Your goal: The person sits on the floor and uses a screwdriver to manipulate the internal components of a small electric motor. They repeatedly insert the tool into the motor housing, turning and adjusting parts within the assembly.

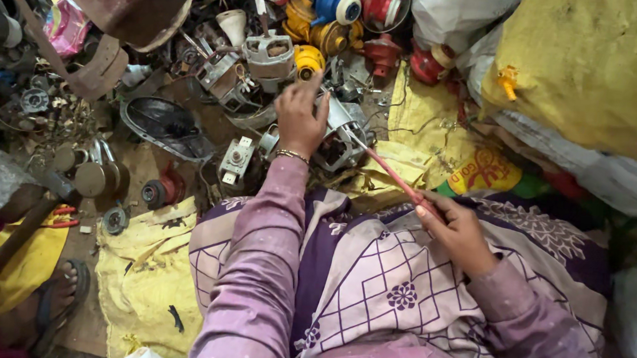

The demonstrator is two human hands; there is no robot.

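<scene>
Yellow sack [146, 279]: it lies flat on the ground at 7 o'clock, so small bits do not get lost in the dirt.
Foot in a sandal [59, 296]: it rests at 8 o'clock, beside the sack; it may be another person's, I cannot tell.
Round metal parts [89, 176]: they sit at 9 o'clock, close by, easy to grab.
Black fan guard [165, 126]: it lies flat at 10 o'clock, among the scrap.
Left hand [301, 117]: it presses down on the motor part, fingers spread and bent over it, so the part does not slip.
Motor part [338, 133]: grey metal, at 12 o'clock just past the knees, under the left hand.
Screwdriver [394, 176]: its red handle slants from 3 o'clock up to the motor, so the thin tip can poke in from the side.
Right hand [456, 228]: it is closed around the end of the screwdriver handle, resting on the lap.
Lap cloth [393, 275]: purple and cream with flowers, it holds up the right arm.
Coloured motor caps [333, 15]: red, blue and yellow, piled at 12 o'clock far off.
Big yellow bag [588, 69]: stuffed full, at 2 o'clock.
Ground: brown dirt floor, crowded with old machine bits.
</scene>
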